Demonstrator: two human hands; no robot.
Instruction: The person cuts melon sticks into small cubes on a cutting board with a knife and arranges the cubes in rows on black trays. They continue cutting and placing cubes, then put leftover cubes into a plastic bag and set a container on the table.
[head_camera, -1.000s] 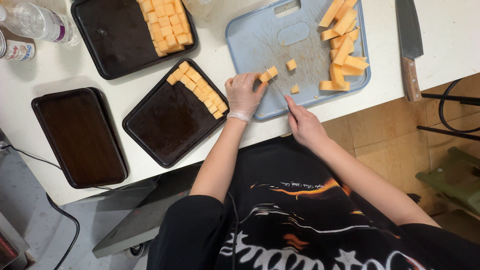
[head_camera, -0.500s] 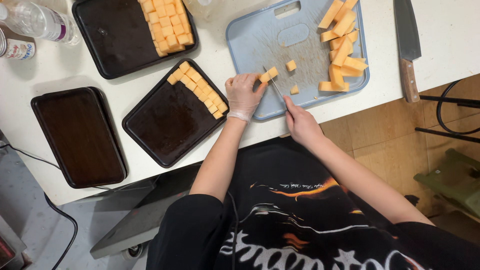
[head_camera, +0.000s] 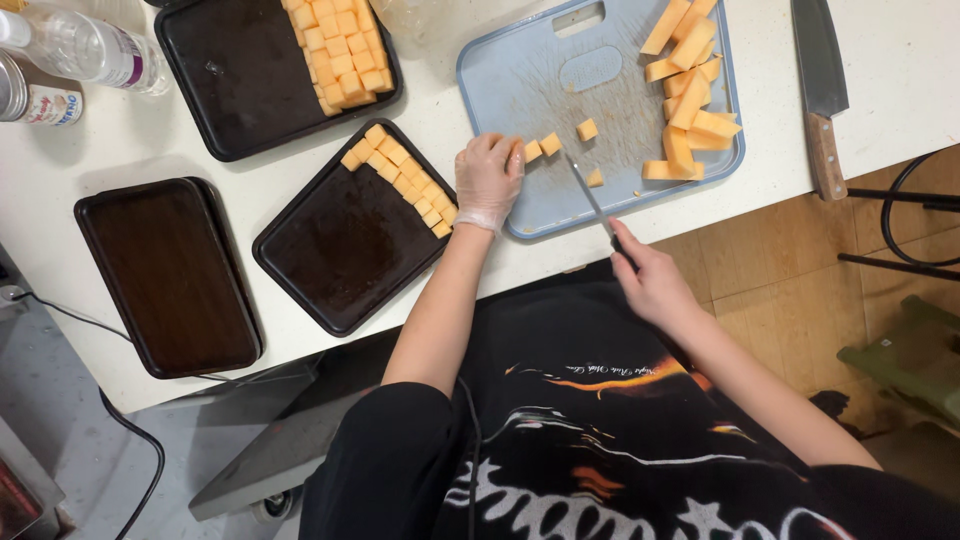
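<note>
Where the blue cutting board (head_camera: 540, 75) serves as landmark, three dark trays lie to its left on the white table (head_camera: 900, 60): an empty tray (head_camera: 165, 275) farthest off, a middle tray (head_camera: 340, 240) with one row of orange cubes (head_camera: 397, 178), and an upper tray (head_camera: 250, 70) with several rows. A clear bottle (head_camera: 80, 42) and a can (head_camera: 35, 95) stand beyond these. The gloved left hand (head_camera: 489, 180), fingers curled, rests at the board's near left edge, touching two cut cubes (head_camera: 541, 146), presumably to gather them toward the middle tray. The right hand (head_camera: 655, 285), off the board's near edge, is closed around a small knife (head_camera: 592, 200) whose blade angles onto the board. Uncut orange strips (head_camera: 690, 90) pile at the board's right. A large knife (head_camera: 820, 90) lies beside it, clear of the work.
</note>
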